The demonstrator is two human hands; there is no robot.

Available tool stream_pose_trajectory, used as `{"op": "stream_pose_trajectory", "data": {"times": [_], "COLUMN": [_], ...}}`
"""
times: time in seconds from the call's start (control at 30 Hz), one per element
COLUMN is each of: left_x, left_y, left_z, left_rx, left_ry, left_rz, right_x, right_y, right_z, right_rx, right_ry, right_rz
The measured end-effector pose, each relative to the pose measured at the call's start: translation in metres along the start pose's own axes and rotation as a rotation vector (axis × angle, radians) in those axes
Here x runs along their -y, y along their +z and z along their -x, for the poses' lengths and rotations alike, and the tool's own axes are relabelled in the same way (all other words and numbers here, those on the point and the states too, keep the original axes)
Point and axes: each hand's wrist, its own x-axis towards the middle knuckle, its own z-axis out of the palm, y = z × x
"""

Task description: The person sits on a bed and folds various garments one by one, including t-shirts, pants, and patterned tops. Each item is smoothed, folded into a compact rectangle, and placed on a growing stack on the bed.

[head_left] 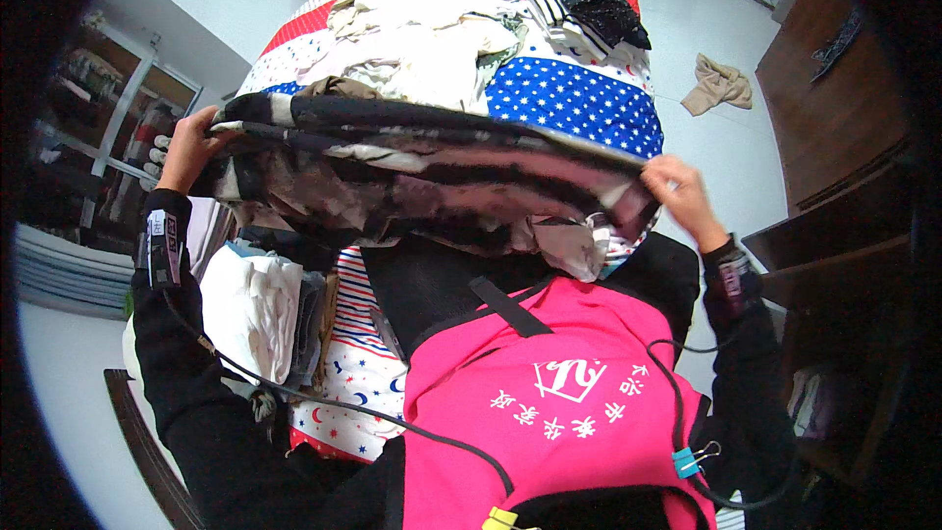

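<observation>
Stretched between my two hands is a wide patterned piece of cloth in black, brown, dusty pink and off-white; I cannot tell what kind of garment it is. My left hand is closed around its left end. Its right end is pinched in my right hand, slightly smeared by motion. The cloth spans above my lap, sagging in folds, and hides part of the bed. Just beyond it lies a loose heap of white and cream clothes. Beside my left forearm stand folded white clothes with darker folded pieces next to them.
A bed with a starred and striped cover lies under the clothes. A black dotted garment rests at its far right. One beige garment lies on the floor. Dark wooden furniture stands at right. A black cable crosses my pink apron.
</observation>
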Motion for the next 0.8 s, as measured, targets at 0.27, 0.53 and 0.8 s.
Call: {"op": "stream_pose_trajectory", "data": {"times": [0.27, 0.53, 0.8], "left_x": [-0.06, -0.126, -0.137], "left_y": [-0.015, -0.031, -0.022], "left_z": [-0.024, -0.043, -0.06], "left_rx": [0.117, 0.068, 0.216], "left_ry": [0.075, 0.458, 0.284], "left_rz": [0.028, 0.141, 0.619], "right_x": [0.01, 0.025, 0.028], "right_y": [-0.144, -0.251, -0.326], "right_z": [-0.066, -0.076, -0.046], "right_rx": [-0.159, -0.264, -0.326], "right_ry": [-0.049, -0.076, -0.004], "right_rz": [0.475, 0.594, 0.568]}}
